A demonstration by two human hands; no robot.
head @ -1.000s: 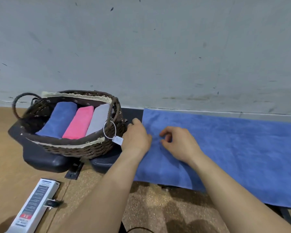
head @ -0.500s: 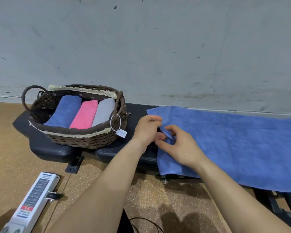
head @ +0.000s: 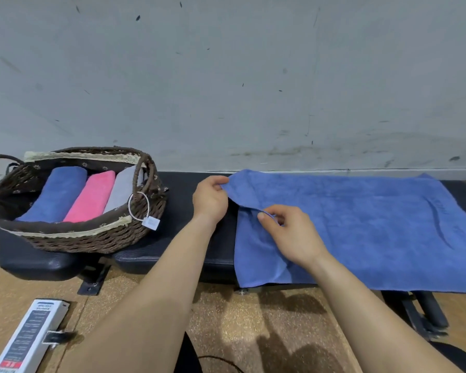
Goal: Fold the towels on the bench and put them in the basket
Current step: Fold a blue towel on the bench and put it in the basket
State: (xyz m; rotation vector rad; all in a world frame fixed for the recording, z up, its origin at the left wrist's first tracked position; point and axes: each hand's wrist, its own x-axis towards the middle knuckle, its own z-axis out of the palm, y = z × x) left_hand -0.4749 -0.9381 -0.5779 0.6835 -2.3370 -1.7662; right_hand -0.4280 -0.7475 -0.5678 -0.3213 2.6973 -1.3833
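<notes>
Both your hands pinch the large blue terry towel [head: 361, 224] spread on the black padded bench [head: 178, 200], centre right: left hand [head: 210, 201] holds its upper-left corner, right hand [head: 291, 235] its left edge; the brown wicker basket [head: 92, 243] stands at left.

Gym-like room: padded black bench [head: 179, 188], speckled floor [head: 226, 319], scuffed wall [head: 226, 76].
</notes>
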